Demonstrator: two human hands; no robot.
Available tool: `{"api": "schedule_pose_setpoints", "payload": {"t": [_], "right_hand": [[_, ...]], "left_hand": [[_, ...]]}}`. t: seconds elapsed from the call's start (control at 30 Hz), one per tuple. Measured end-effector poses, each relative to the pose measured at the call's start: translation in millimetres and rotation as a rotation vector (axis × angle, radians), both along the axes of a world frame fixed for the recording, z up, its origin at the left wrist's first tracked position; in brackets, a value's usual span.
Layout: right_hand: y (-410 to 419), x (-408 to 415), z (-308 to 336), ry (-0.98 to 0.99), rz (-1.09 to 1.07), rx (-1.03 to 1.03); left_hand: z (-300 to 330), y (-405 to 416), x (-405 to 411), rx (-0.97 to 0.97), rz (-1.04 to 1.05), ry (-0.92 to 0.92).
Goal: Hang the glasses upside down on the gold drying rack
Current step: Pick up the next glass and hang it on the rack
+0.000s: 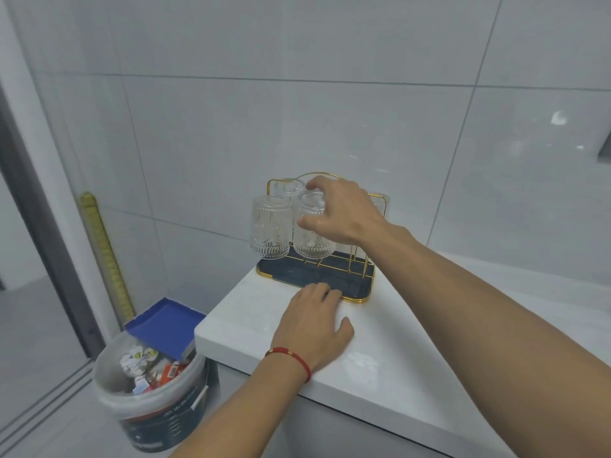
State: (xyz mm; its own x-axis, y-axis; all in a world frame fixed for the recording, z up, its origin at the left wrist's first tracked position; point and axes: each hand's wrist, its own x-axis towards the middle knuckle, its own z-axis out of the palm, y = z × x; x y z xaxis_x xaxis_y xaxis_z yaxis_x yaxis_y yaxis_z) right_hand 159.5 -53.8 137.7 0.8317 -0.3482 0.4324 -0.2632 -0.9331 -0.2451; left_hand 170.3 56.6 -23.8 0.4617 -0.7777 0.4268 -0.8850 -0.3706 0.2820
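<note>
Right hand (344,213) grip clamped on glass (309,233), inverted over rack (357,259) prong, front centre; second glass (269,226) just beside at 9 o'clock. Left hand (314,322) flat on desk (429,375), fingers spread, touching tray edge. Lower straight, avoid clinking neighbour, release once seated

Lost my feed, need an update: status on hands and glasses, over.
Right hand gripping front middle glass, upside down on gold rack. Left hand flat on counter, fingertips at tray edge. Nothing in the way.

Both forearms are bare, without sleeves; the left hand (314,320) has a red cord bracelet (291,358) with gold beads at its wrist.
</note>
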Motion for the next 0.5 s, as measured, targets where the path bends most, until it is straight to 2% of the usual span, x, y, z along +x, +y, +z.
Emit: {"api": "schedule_pose_setpoints", "payload": {"t": [0.13,0.33,0.4,0.5], "right_hand": [[-2.4,2.8,-7.6,0.064,0.011,-0.011],[-1.7,-1.4,-8.8,0.110,0.025,-0.153],[-1.2,-13.3,-7.3,0.036,0.028,-0.184],[-6.6,-49.7,-9.5,-0.225,0.052,-0.150]], "left_hand": [[-0.4,0.2,-2.3,-0.019,0.004,-0.003],[1.7,1.4,-2.7,-0.044,-0.013,-0.026],[3.6,2.7,-3.4,-0.066,-0.029,-0.025],[9.2,6.9,-5.9,-0.120,-0.046,-0.019]]}}
